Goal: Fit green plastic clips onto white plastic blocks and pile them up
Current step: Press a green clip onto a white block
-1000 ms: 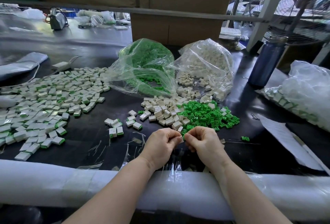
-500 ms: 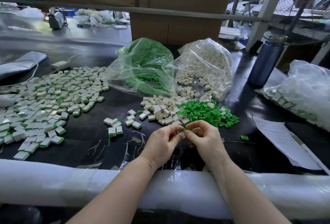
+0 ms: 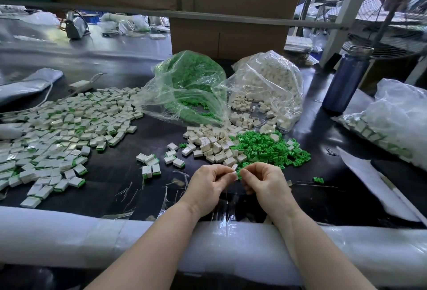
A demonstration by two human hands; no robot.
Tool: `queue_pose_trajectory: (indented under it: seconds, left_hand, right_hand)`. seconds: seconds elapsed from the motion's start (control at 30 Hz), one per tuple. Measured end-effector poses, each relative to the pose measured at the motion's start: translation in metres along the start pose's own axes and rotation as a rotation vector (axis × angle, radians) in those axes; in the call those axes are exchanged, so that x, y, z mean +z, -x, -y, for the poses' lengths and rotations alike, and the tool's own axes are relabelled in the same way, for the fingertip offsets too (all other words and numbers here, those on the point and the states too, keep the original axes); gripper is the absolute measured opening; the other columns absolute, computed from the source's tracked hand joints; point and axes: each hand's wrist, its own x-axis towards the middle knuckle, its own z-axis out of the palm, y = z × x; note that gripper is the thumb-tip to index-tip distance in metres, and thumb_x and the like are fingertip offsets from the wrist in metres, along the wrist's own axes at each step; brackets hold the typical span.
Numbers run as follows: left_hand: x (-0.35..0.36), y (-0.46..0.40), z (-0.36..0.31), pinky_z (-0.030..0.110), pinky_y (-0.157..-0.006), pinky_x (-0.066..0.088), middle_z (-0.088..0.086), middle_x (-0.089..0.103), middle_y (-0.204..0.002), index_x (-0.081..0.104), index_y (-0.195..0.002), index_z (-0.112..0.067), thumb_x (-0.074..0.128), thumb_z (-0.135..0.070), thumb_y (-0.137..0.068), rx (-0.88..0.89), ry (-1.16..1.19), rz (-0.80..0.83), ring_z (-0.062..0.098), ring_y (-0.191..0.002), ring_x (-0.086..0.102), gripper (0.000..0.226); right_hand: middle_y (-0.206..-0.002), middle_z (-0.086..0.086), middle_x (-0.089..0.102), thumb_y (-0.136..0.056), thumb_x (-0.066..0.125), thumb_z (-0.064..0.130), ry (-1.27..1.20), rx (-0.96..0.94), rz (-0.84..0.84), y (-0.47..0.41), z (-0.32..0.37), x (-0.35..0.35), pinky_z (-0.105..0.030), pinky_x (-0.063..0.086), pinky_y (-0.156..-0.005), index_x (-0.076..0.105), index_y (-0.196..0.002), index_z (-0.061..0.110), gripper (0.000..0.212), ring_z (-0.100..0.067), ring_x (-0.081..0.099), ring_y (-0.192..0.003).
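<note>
- At the near edge of the bench (image 3: 323, 141), both hands meet: left hand (image 3: 208, 188) pinches a small white block (image 3: 233, 169) at thumb and forefinger, right hand (image 3: 265, 185) pinches a green clip (image 3: 238, 175) pressed against it.
- Hard to tell: whether the clip is seated in the block; fingertips cover most of both parts.
- Just beyond the grip: loose heap of white blocks (image 3: 215, 144), boxy, matte; beside it to the right, tangle of green clips (image 3: 265, 148), small and angular.
- Further beyond: two crinkled clear bags, green-clip bag (image 3: 189, 86) and white-block bag (image 3: 265, 86), both open toward the grip.
- Far left of the grip: wide flat spread of finished pieces (image 3: 57, 134), white with green edges; a few more (image 3: 150, 164) near left.
- Right: dark blue bottle (image 3: 344, 81); another clear bag (image 3: 392, 123), cut off by the frame.
- Bench top black, glossy; white foam padding (image 3: 69, 236) along its near edge.
</note>
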Motion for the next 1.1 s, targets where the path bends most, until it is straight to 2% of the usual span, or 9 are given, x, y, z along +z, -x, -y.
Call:
queue_pose_trajectory:
  seconds: [0.23,0.43,0.6,0.7,0.83,0.9,0.97,1.03,1.1]
  left_hand:
    - [-0.0001,-0.0001,0.003,0.008,-0.069,0.043,-0.015,0.064,-0.073,0.071,-0.091,-0.016,0.064,-0.018,-0.087,-0.01,-0.08,0.011,-0.002,-0.069,0.057,0.008]
    - [0.0001,0.0012,0.0019,0.013,-0.072,0.044,-0.007,0.064,-0.08,0.072,-0.092,-0.013,0.064,-0.018,-0.087,0.039,-0.167,0.006,0.006,-0.076,0.059,0.01]
    - [-0.0012,0.0014,-0.0001,0.014,-0.072,0.041,-0.011,0.054,-0.074,0.072,-0.094,-0.008,0.062,-0.015,-0.088,0.083,-0.207,0.06,0.006,-0.073,0.052,0.013]
    - [-0.0016,0.0015,-0.0002,0.018,-0.075,0.042,-0.009,0.056,-0.077,0.072,-0.095,-0.009,0.062,-0.016,-0.088,0.083,-0.2,0.058,0.009,-0.077,0.054,0.014]
    - [0.0012,0.0013,-0.0012,0.015,-0.077,0.046,-0.002,0.067,-0.088,0.071,-0.098,-0.013,0.062,-0.02,-0.088,0.067,-0.135,-0.007,0.009,-0.083,0.06,0.015]
    - [0.0025,0.0011,-0.0018,0.016,-0.074,0.046,-0.003,0.065,-0.084,0.068,-0.097,-0.02,0.065,-0.02,-0.086,0.062,-0.083,0.008,0.008,-0.077,0.059,0.012]
    - [0.0032,0.0024,-0.0022,0.02,-0.07,0.047,-0.006,0.058,-0.076,0.059,-0.09,-0.032,0.072,-0.017,-0.08,0.04,-0.06,0.022,0.008,-0.067,0.052,0.022]
    - [0.0038,0.0028,-0.0007,0.019,-0.07,0.048,-0.009,0.056,-0.074,0.054,-0.085,-0.031,0.075,-0.016,-0.076,0.032,-0.1,0.009,0.007,-0.065,0.051,0.028]
    - [0.0045,0.0025,-0.0002,0.013,-0.07,0.047,-0.009,0.06,-0.078,0.058,-0.086,-0.026,0.073,-0.016,-0.079,0.052,-0.107,-0.024,0.005,-0.068,0.055,0.018]
  right_hand:
    - [-0.052,0.008,0.056,-0.085,0.065,0.01,0.168,-0.05,0.031,0.0018,-0.0009,-0.0005,-0.023,0.044,-0.056,0.061,-0.061,0.021,0.026,-0.004,0.048,-0.051]
    - [-0.055,0.005,0.056,-0.084,0.065,0.008,0.175,-0.026,0.038,0.0011,0.0007,-0.0005,-0.027,0.044,-0.058,0.061,-0.062,0.019,0.025,-0.008,0.049,-0.053]
    - [-0.047,0.009,0.054,-0.083,0.066,0.006,0.171,-0.017,0.077,0.0023,0.0004,-0.0039,-0.021,0.043,-0.054,0.061,-0.06,0.02,0.028,-0.001,0.047,-0.047]
    - [-0.05,0.008,0.054,-0.083,0.066,0.007,0.168,-0.027,0.074,0.0024,0.0008,-0.003,-0.023,0.043,-0.055,0.061,-0.06,0.02,0.027,-0.004,0.048,-0.05]
    - [-0.065,-0.005,0.063,-0.084,0.065,0.006,0.085,-0.043,0.005,0.0027,0.0023,-0.0013,-0.031,0.051,-0.063,0.063,-0.071,0.015,0.016,-0.014,0.056,-0.061]
    - [-0.065,-0.008,0.065,-0.083,0.064,0.001,-0.017,-0.023,-0.022,0.0026,0.0029,-0.0019,-0.026,0.054,-0.058,0.063,-0.075,0.013,0.015,-0.013,0.06,-0.058]
    - [-0.06,-0.005,0.063,-0.083,0.063,-0.003,-0.073,-0.01,-0.025,0.0025,0.0027,-0.0024,-0.019,0.05,-0.051,0.062,-0.077,0.008,0.013,-0.008,0.058,-0.052]
    - [-0.06,-0.002,0.064,-0.082,0.064,-0.003,-0.078,-0.003,-0.022,0.0026,0.0023,-0.0025,-0.016,0.049,-0.05,0.064,-0.077,0.006,0.011,-0.005,0.059,-0.051]
    - [-0.059,0.001,0.065,-0.082,0.065,-0.002,-0.109,0.005,-0.024,0.0024,0.0018,-0.0034,-0.016,0.049,-0.051,0.066,-0.075,0.008,0.012,-0.005,0.06,-0.052]
